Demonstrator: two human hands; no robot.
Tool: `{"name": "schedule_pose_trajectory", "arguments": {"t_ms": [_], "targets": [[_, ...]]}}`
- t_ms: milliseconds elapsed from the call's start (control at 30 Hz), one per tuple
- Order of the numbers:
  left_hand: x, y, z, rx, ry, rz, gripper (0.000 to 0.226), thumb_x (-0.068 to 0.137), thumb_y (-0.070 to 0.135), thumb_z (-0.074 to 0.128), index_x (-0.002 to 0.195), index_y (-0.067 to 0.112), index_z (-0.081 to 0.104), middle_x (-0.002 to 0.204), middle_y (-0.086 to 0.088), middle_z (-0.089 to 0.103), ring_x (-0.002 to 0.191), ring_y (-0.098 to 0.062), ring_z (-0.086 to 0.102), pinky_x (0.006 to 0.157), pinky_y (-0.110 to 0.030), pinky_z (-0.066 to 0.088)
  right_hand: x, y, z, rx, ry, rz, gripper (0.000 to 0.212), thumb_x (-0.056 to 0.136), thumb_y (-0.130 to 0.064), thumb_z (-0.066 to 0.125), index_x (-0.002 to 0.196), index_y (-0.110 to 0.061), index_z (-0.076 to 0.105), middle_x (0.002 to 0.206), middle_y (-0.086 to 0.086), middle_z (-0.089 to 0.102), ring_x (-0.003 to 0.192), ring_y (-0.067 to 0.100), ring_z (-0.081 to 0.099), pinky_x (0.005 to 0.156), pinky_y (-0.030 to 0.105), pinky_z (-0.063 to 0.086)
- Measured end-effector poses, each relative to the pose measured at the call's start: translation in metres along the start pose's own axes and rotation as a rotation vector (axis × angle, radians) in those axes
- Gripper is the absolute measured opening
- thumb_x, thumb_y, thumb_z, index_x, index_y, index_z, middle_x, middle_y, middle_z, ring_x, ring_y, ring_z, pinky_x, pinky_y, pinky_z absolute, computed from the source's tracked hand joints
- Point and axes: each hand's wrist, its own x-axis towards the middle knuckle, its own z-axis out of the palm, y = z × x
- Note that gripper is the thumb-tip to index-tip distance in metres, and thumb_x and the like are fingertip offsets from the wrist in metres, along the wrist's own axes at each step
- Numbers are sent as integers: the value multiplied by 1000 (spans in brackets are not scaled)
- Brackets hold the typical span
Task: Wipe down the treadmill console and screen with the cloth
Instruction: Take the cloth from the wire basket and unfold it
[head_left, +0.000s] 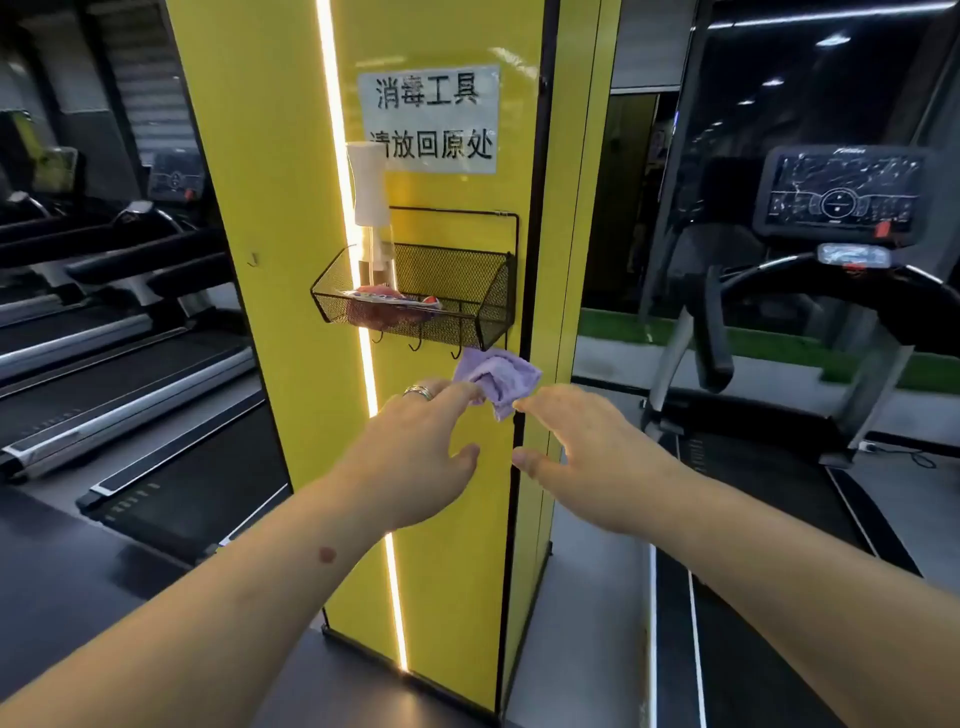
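Fetching cloth (496, 378) w/ left hand (415, 447) fingers pinching it, right hand (592, 457) open; console (841, 195) (treadmill, well apart) unwiped.

Black wire-mesh basket (467, 280) hangs on the front face of a tall yellow pillar (270, 156), under a white paper sign with Chinese characters (428, 118). In the basket's left end: upright clear spray bottle with a white top (370, 208); beside it lies a flat reddish packet (387, 300). Row of small black hooks (415, 344) under the basket. Pillar stands on dark grey floor (62, 582), black treadmills left and right.
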Motion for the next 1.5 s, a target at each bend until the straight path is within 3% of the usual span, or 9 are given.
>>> {"name": "schedule_pose_trajectory", "arguments": {"t_ms": [200, 400, 567, 700, 867, 1100, 1267, 1367, 1500], "targets": [[49, -34, 15, 187, -94, 15, 61, 96, 30, 61, 149, 39, 32, 165, 1, 20, 146, -28, 32, 113, -43, 38, 53, 16, 13, -152, -52, 43, 61, 102, -56, 45, 157, -34, 31, 162, 1, 27, 148, 26, 24, 118, 47, 33], [100, -60, 39, 302, -173, 106, 73, 94, 9, 53, 142, 55, 24, 168, -4, 13, 155, -30, 7, 120, -54, 24, 99, 37, 34, -265, -138, 61, 54, 102, -59, 44, 154, -45, 35, 169, 3, 8, 155, 29, 6, 125, 52, 19], [121, -73, 51, 358, -269, 143, 60, 95, 5, 51, 138, 47, 47, 170, -2, 4, 156, -25, -5, 122, -52, 16, 126, 51, 48, -304, -209, 57, 48, 101, -62, 43, 147, -52, 42, 171, 4, 2, 155, 33, 3, 124, 52, 15], [131, -74, 59, 353, -327, 128, 67, 94, 5, 46, 148, 44, 38, 170, 1, 8, 156, -23, -4, 122, -49, 14, 144, 58, 58, -343, -235, 7, 47, 100, -60, 46, 145, -50, 46, 169, 3, 10, 155, 33, 5, 122, 54, 18], [131, -70, 67, 374, -281, 107, 58, 95, 7, 46, 150, 20, 37, 170, 2, 8, 156, -21, 5, 122, -44, 20, 149, 64, 60, -386, -211, -51, 59, 99, -54, 50, 154, -37, 36, 167, -1, 15, 154, 32, 10, 122, 51, 22], [123, -59, 52, 380, -69, 143, 46, 90, 2, 47, 134, 16, 50, 153, -1, 35, 135, -24, 41, 108, -38, 38, 144, 59, 47, -376, -33, -166, 67, 96, -53, 55, 153, -21, 39, 157, -4, 37, 146, 23, 30, 120, 43, 31], [113, -56, 47, 339, 95, 264, 24, 87, 1, 54, 101, 19, 63, 124, -1, 61, 97, -28, 63, 75, -36, 48, 132, 52, 38, -323, 166, -284, 50, 89, -57, 65, 122, -20, 65, 119, -6, 65, 115, 17, 56, 103, 35, 47], [105, -50, 43, 269, 199, 300, 18, 85, 9, 66, 81, 23, 58, 96, 5, 62, 73, -22, 59, 57, -27, 33, 122, 51, 36, -199, 245, -302, 36, 83, -54, 72, 95, -20, 67, 94, -8, 63, 89, 16, 57, 79, 38, 52], [95, -29, 31, 105, 251, 323, 12, 88, 11, 58, 89, 21, 51, 92, 5, 51, 68, -24, 51, 54, -33, 35, 104, 45, 25, -118, 284, -273, 36, 82, -47, 76, 102, -22, 59, 99, -10, 55, 84, 13, 52, 67, 31, 47]]}}
